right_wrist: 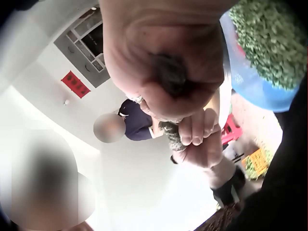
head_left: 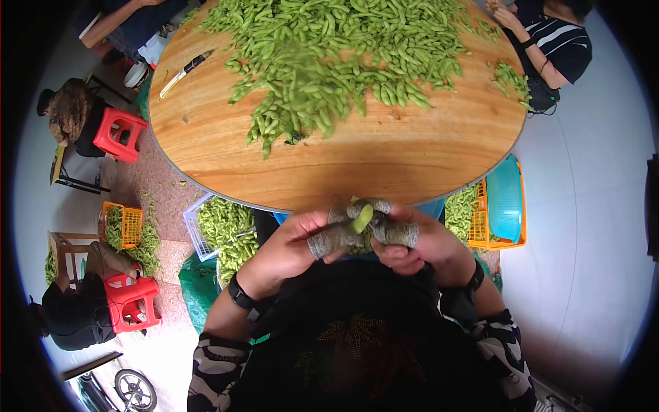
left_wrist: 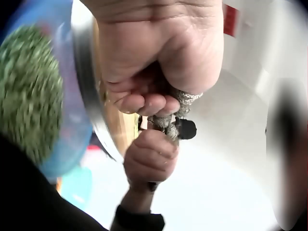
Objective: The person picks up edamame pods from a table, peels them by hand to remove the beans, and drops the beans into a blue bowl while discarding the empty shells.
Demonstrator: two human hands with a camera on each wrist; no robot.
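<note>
Both hands meet just off the table's near edge, with grey knitted covers on thumbs and some fingers. Between their fingertips is a bright green pod (head_left: 362, 218), pinched from both sides. The left hand (head_left: 292, 242) has its fingers curled inward, as the left wrist view also shows of this left hand (left_wrist: 161, 57). Facing it, the right hand (head_left: 427, 242) curls its lower fingers under; in the right wrist view a dark patch lies in the palm of the right hand (right_wrist: 163, 62), and I cannot tell what it is. The pod is hidden in both wrist views.
A big heap of green pods (head_left: 329, 55) covers the far part of the round wooden table (head_left: 329, 161). A knife (head_left: 187, 72) lies at its left. Below the table stand a white basket (head_left: 197, 230) of pods and an orange crate (head_left: 478, 220). Several people sit around.
</note>
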